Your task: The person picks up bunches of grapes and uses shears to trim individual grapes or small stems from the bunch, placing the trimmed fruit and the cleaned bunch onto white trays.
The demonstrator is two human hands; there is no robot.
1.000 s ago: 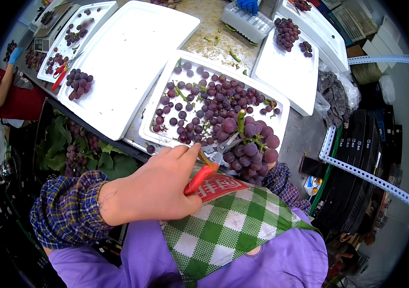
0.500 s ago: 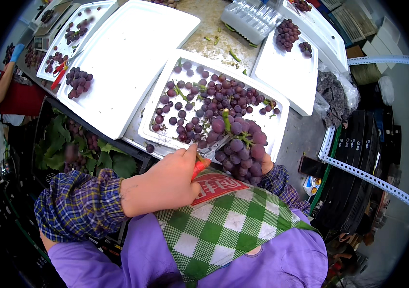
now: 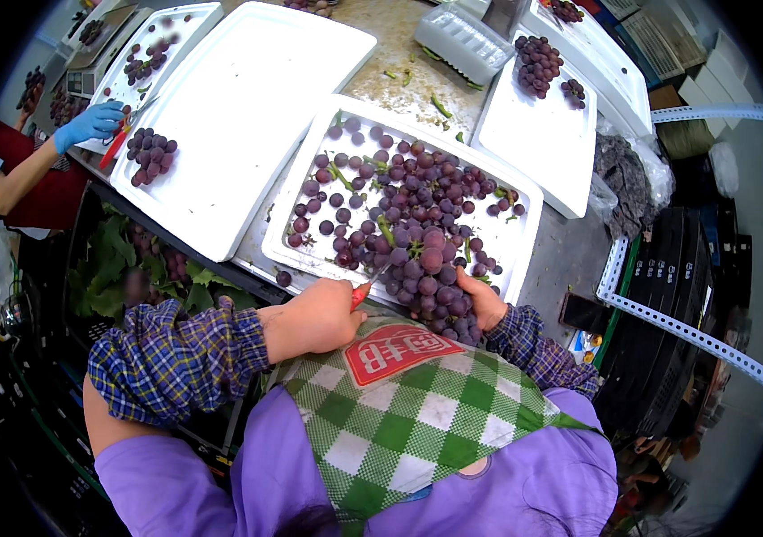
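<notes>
My left hand [image 3: 321,315] is closed around the red handle of small scissors [image 3: 361,294]. Their metal blades reach into the left side of a bunch of purple grapes [image 3: 435,285], and the tips are hidden among the berries. From the right, my right hand [image 3: 487,309] holds the bunch, thumb on its side and the other fingers mostly hidden behind it. A thick green stem [image 3: 386,231] sticks out at the top. The bunch hangs over the near edge of a white tray [image 3: 518,255], where many loose grapes [image 3: 346,228] and cut stem bits lie.
An empty-looking white board [image 3: 247,98] carries one grape bunch [image 3: 151,156] at its left. Beside it, a co-worker's blue-gloved hand [image 3: 90,125] is at red-handled scissors [image 3: 115,145]. Another white tray [image 3: 525,134] holds bunches at right. Leafy grapes fill a crate [image 3: 108,268] below left.
The bunch has turned, its stem tipping left, and my right hand shows more beside it. My left hand with the scissors has drawn slightly left and down. A co-worker's gloved hand has reached in at left.
</notes>
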